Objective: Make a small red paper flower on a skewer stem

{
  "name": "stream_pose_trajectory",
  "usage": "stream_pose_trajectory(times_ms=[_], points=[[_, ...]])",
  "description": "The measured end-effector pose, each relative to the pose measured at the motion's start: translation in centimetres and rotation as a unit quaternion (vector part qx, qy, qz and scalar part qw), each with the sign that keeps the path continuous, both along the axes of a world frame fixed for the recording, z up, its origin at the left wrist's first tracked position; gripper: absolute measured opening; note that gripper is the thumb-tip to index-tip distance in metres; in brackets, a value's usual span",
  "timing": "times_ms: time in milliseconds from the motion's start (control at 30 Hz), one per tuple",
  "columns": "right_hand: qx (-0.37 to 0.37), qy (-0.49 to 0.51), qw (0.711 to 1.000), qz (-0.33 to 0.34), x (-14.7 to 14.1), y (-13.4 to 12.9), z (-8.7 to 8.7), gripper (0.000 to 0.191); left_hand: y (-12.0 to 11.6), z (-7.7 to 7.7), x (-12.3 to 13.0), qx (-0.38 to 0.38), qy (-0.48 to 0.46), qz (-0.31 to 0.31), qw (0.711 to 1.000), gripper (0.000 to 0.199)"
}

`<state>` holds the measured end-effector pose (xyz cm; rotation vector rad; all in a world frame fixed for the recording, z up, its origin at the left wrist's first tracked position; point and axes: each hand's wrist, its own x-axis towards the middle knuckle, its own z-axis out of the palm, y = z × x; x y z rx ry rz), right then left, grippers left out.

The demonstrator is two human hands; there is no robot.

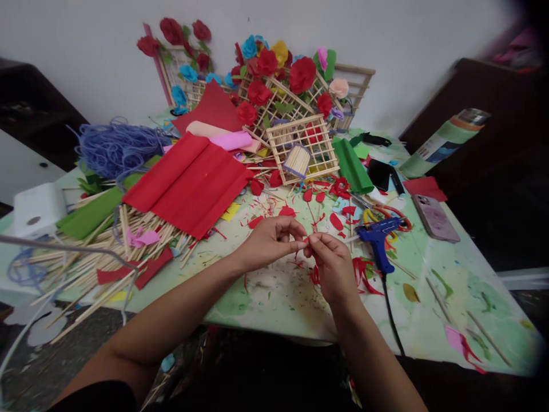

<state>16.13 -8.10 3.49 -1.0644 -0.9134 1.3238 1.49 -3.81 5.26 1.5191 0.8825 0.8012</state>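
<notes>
Count: left hand (271,241) and right hand (333,264), two, both almost closed, fingertips pinching one small red piece (306,241) (its exact shape, I cannot tell) | place: over table (266,309), left of one blue glue gun (380,240) | farther right: one phone (434,217), one bottle (444,143)

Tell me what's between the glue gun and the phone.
The head view shows an orange handle loop beside the glue gun, then bare table before the phone.
</notes>
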Motion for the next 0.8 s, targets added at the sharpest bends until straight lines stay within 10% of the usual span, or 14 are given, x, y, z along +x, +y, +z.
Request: stream_pose_trajectory(times_ms=[433,800], points=[[0.025,-0.186,0.982,-0.005,0.4,-0.3,0.1,0.013,0.5,-0.1,-0.2,-0.240,-0.191,0.011,0.952,0.020],[0.265,-0.539,0.784,-0.157,1.1,-0.8,-0.3,0.009,0.6,-0.3,-0.3,-0.293,-0.205,-0.015,0.934,0.018]])
